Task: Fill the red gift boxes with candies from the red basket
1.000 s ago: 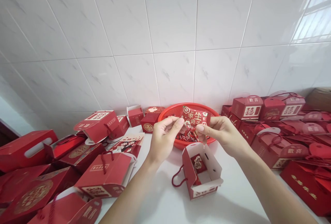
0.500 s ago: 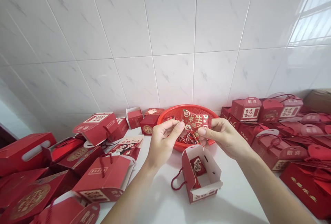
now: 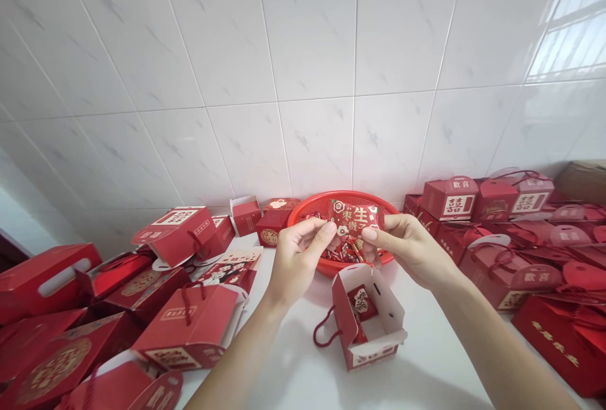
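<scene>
A red candy packet (image 3: 358,217) with gold lettering and white flowers is stretched between my two hands. My left hand (image 3: 305,249) pinches its left edge between thumb and fingers, and my right hand (image 3: 409,246) pinches the right edge. Behind and below the packet, a red plastic basket (image 3: 303,205) holds many small wrapped sweets (image 3: 343,252). Just under my hands stands an open red gift box (image 3: 348,334) with a cord handle on its left. Inside the box lies a small red packet (image 3: 362,302) with a white print; part of another red piece shows beside it.
Red gift boxes (image 3: 189,321) crowd the left side of the white table (image 3: 288,359). More closed boxes (image 3: 511,265) are stacked on the right. A brown cardboard box (image 3: 582,181) sits at the far right. White wall tiles (image 3: 312,144) rise directly behind the basket.
The packet and both hands have shifted very slightly, with the grip unchanged. The open box stays where it was.
</scene>
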A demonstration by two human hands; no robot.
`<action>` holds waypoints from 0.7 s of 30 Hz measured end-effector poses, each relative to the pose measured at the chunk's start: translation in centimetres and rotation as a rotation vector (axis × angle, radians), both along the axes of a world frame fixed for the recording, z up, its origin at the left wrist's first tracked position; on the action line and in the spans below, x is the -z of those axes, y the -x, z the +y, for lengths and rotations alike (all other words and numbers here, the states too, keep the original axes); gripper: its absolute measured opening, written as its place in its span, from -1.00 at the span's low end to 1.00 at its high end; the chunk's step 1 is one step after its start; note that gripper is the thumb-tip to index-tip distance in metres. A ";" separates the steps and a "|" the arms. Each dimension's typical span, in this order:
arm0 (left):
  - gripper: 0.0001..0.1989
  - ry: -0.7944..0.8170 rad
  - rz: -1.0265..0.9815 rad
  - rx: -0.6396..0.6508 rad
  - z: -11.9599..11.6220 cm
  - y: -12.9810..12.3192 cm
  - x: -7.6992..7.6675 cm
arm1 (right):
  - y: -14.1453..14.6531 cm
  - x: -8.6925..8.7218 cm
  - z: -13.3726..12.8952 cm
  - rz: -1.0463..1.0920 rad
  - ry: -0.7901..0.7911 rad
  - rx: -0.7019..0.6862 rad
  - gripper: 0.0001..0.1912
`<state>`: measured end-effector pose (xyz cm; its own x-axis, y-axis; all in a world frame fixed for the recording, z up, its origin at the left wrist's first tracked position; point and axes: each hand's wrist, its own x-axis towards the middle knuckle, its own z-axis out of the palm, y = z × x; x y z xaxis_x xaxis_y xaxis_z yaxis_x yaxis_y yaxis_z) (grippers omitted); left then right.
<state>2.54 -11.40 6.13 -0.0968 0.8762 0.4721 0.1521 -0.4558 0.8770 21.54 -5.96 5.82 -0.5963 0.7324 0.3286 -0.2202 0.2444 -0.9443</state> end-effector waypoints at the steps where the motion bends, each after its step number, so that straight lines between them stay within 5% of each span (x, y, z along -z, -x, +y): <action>1: -0.70 0.001 0.001 -0.001 0.0 0.0 0.0 | 0.0 -0.1 -0.1 0.001 -0.002 0.016 -0.65; 9: -0.71 0.012 0.017 0.006 0.2 0.1 0.2 | 0.1 -0.4 -0.2 -0.005 -0.051 0.130 -0.54; 15: -0.72 0.031 0.039 0.041 0.4 0.1 0.4 | -0.8 -0.8 -0.2 -0.023 -0.130 0.078 -0.60; 21: -0.80 0.080 0.272 0.100 0.8 0.4 0.7 | -3.0 -2.7 -1.2 -0.317 -0.313 0.115 -0.59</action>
<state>2.18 -10.65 5.44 0.1121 0.9104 0.3981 0.3442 -0.4114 0.8439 24.54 -7.13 8.51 -0.6238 0.6943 0.3589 0.1126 0.5343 -0.8378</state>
